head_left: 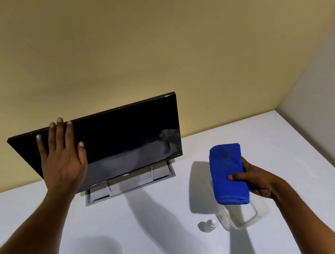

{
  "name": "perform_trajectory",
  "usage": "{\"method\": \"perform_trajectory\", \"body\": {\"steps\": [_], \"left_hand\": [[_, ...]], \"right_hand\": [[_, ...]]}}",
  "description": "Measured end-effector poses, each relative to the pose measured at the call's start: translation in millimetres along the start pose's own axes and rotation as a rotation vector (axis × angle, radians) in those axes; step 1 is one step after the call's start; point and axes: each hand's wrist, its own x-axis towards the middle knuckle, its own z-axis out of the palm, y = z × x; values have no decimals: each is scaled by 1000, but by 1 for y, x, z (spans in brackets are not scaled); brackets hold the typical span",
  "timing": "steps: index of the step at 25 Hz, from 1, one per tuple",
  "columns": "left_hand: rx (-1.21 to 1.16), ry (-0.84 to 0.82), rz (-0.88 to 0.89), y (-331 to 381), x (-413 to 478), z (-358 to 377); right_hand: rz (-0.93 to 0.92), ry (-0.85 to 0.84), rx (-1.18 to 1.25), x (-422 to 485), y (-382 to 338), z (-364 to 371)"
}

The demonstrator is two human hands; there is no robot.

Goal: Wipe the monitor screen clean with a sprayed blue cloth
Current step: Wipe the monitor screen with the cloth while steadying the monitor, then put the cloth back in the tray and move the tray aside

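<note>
The monitor is standing on its stand toward the back of the white bench, close to the yellow wall, its dark screen leaning back a little and its long axis running left to right, rising slightly toward the right. The left hand is spreading flat and open against the upper left part of the screen, fingertips reaching over the top edge, gripping nothing, and seemingly steadying the panel. The right hand is hovering off to the right of the monitor and nearer the person, thumb pinching across a folded blue cloth whose long fold is pointing roughly away from the person. The cloth is sitting well apart from the glass, not touching it, above a clear container, with a small spray bottle standing just beside that. Whether the cloth is already damp cannot be told. So the screen is lying up and to the left of the cloth hand, and the free right half of the glass is the nearer part; I would judge the cloth needs carrying leftward and away before sweeping along the screen's length.
</note>
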Motion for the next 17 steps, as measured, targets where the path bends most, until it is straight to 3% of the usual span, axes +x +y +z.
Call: {"method": "perform_trajectory", "body": {"steps": [3,7,17], "left_hand": [[-18,-32,-43,28,-33,15],[-64,-163,35,78,-95,45],[-199,-497,-38,175,-214,89]], "right_hand": [[73,-38,-17,3,20,-31],[147,-115,-53,14,40,-50],[285,-167,-40,52,59,-62]]}}
